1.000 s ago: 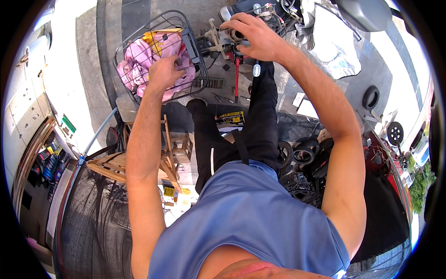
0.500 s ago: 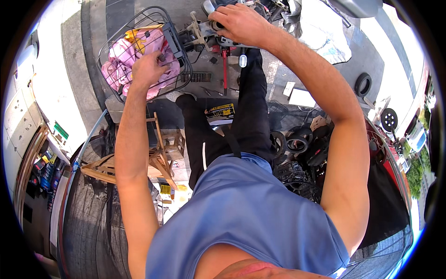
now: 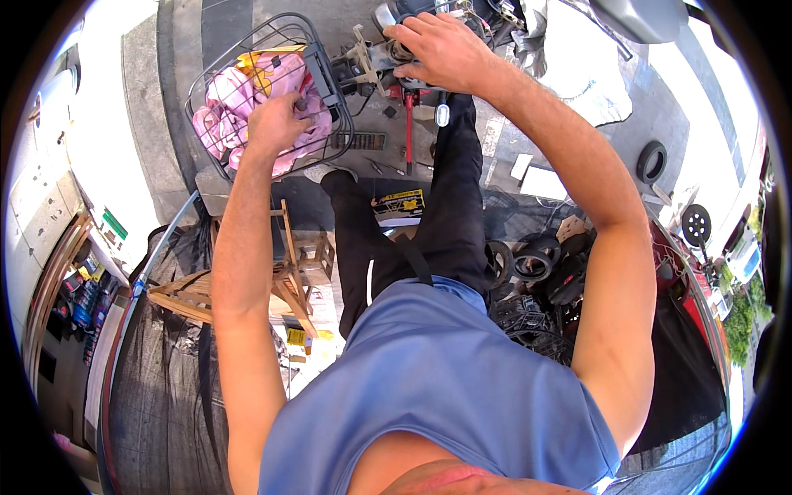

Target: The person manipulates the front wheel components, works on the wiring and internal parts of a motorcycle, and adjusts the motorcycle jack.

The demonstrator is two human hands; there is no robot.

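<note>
My left hand [image 3: 279,124] is at the basket [image 3: 323,76], grip I cannot tell; my right hand [image 3: 445,54], fingers apart, is near the metal bracket [image 3: 361,63].

The black rectangular wire basket [image 3: 322,76] looks like coated metal; the pink crumpled bundle [image 3: 238,92] inside is thin and soft, cloth or film unclear. The slim red rod [image 3: 409,136] seems painted metal, the black round tyre [image 3: 642,162] matt rubber, the blue sleeveless shirt [image 3: 437,355] smooth, faintly glossy cloth, the light-brown angular frame [image 3: 294,307] wood.
</note>
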